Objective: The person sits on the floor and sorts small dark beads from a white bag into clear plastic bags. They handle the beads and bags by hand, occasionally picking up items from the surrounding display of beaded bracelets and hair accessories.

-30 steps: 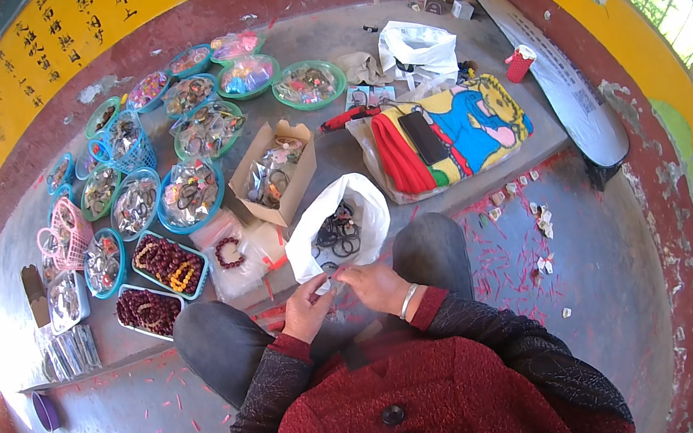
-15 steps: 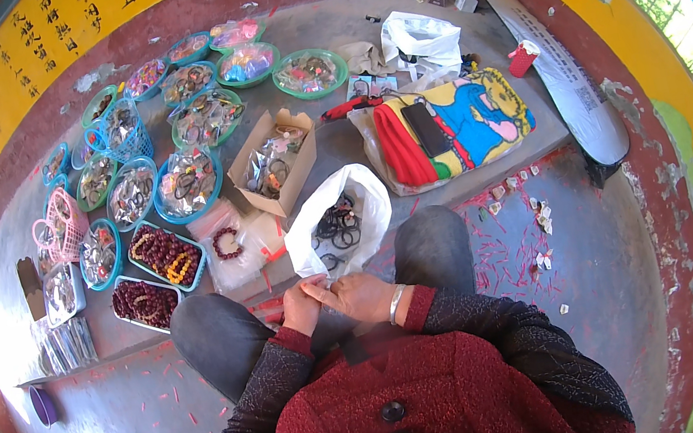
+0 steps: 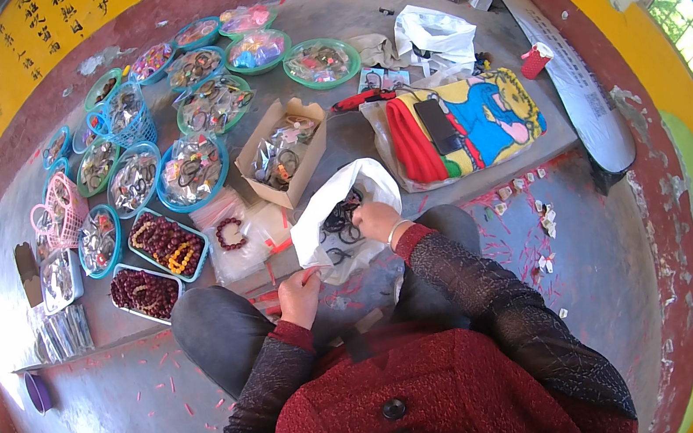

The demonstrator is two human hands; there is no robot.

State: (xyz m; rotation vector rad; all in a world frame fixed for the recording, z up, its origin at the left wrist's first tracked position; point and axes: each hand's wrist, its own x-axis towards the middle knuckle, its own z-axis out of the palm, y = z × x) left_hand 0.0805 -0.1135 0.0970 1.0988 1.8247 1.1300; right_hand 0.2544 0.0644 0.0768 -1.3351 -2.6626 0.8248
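Half a second ago both hands met close together at the near edge of the white plastic bag (image 3: 336,205); now the right hand (image 3: 375,219) has reached into the bag's crumpled mouth, fingers curled among dark rubbery rings (image 3: 345,217), though what it grips I cannot tell. The left hand (image 3: 300,292), at seven o'clock from the bag, pinches something small and reddish. At eleven o'clock sits an open cardboard box (image 3: 282,151) of glossy packets; round plastic bowls (image 3: 191,169) lie beyond.
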